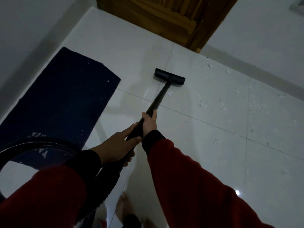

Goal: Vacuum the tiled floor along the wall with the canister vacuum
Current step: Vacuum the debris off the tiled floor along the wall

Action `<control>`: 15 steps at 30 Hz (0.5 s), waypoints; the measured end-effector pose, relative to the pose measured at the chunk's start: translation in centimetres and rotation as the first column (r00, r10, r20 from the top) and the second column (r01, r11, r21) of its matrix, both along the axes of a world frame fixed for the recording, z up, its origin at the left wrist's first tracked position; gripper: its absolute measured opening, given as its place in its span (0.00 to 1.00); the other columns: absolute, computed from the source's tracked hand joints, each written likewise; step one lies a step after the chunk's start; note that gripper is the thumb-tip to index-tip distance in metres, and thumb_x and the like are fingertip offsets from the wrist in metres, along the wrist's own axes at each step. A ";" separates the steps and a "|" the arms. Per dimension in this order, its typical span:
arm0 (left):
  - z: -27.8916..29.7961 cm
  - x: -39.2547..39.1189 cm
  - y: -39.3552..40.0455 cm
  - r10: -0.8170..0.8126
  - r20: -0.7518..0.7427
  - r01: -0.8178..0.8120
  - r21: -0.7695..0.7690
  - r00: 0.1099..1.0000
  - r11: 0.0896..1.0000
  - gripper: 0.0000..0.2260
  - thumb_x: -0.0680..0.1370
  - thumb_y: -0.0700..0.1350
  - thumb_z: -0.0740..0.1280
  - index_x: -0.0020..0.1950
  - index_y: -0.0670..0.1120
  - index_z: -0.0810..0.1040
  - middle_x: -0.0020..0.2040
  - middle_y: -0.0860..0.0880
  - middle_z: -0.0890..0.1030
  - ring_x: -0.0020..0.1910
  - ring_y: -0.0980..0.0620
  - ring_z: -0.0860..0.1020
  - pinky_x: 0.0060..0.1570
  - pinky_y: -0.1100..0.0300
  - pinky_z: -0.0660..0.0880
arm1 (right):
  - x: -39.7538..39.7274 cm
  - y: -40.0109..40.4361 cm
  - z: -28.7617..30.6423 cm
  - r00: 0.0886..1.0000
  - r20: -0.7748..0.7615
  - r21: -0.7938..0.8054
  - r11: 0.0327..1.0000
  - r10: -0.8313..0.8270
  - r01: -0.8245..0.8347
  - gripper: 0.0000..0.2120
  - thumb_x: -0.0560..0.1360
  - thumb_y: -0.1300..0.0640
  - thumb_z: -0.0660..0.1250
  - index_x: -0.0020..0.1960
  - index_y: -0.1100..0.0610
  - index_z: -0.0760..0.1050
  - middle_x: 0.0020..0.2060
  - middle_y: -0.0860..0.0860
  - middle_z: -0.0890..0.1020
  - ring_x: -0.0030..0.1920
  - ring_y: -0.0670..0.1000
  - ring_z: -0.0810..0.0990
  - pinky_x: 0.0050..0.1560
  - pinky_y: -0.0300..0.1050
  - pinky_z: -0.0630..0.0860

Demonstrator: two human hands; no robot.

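A black vacuum wand (pixel 160 97) slants from my hands down to a flat black floor nozzle (pixel 169 78) resting on the white tiled floor (pixel 222 145). My right hand (pixel 149 123) grips the wand higher up its shaft. My left hand (pixel 117 146) holds the wand's lower handle end, where the ribbed black hose (pixel 37 144) joins and loops to the left. White scraps of debris (pixel 202 104) lie scattered on the tiles to the right of the nozzle, along the wall (pixel 263 51). The canister is out of view.
A dark blue mat (pixel 65 99) lies on the floor to the left, with a few white specks on it. A brown wooden door (pixel 164 18) stands ahead beyond the nozzle. My bare feet (pixel 121 206) show at the bottom edge.
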State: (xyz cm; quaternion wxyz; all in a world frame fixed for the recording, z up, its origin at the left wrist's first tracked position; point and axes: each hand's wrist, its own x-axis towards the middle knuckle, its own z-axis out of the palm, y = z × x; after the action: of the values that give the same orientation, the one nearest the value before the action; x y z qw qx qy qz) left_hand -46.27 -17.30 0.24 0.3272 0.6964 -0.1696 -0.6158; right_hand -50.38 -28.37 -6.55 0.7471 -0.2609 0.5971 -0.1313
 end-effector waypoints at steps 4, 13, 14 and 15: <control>0.5 -2.4 1.6 0.003 0.026 -0.004 0.020 1.000 1.000 0.26 0.81 0.49 0.60 0.76 0.62 0.53 0.36 0.44 0.77 0.31 0.51 0.75 0.28 0.62 0.74 | -2.3 1.8 0.1 1.000 0.016 0.020 1.000 0.006 -0.006 0.30 0.80 0.58 0.59 0.76 0.39 0.51 0.58 0.54 0.71 0.35 0.52 0.74 0.34 0.45 0.75; 1.5 -9.0 5.0 0.043 0.015 -0.043 0.032 0.999 0.999 0.26 0.81 0.48 0.60 0.76 0.60 0.54 0.37 0.43 0.76 0.31 0.50 0.75 0.28 0.62 0.74 | -8.4 5.2 0.8 0.998 0.020 0.033 0.998 0.058 -0.059 0.30 0.80 0.58 0.59 0.76 0.40 0.51 0.60 0.54 0.71 0.35 0.52 0.74 0.33 0.44 0.75; 1.6 -9.5 5.2 0.047 0.007 -0.047 0.032 0.999 0.998 0.26 0.81 0.48 0.60 0.76 0.60 0.54 0.37 0.43 0.76 0.31 0.50 0.75 0.28 0.62 0.74 | -9.0 5.4 0.8 0.998 0.018 0.027 0.998 0.064 -0.064 0.30 0.80 0.58 0.59 0.77 0.40 0.50 0.59 0.54 0.71 0.36 0.52 0.74 0.33 0.44 0.75; 1.6 -10.0 5.5 0.048 0.001 -0.048 0.032 0.999 0.998 0.26 0.81 0.48 0.60 0.76 0.60 0.54 0.37 0.43 0.76 0.32 0.50 0.75 0.28 0.61 0.74 | -9.5 5.7 0.8 0.998 0.016 0.022 0.998 0.064 -0.064 0.30 0.80 0.58 0.58 0.77 0.41 0.50 0.57 0.54 0.71 0.36 0.52 0.74 0.34 0.44 0.75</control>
State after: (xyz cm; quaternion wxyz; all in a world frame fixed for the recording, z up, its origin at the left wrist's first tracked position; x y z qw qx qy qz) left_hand -56.30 -11.82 1.84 0.3309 0.7053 -0.1430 -0.6104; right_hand -59.92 -22.68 -5.71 0.7583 -0.2705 0.5842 -0.1026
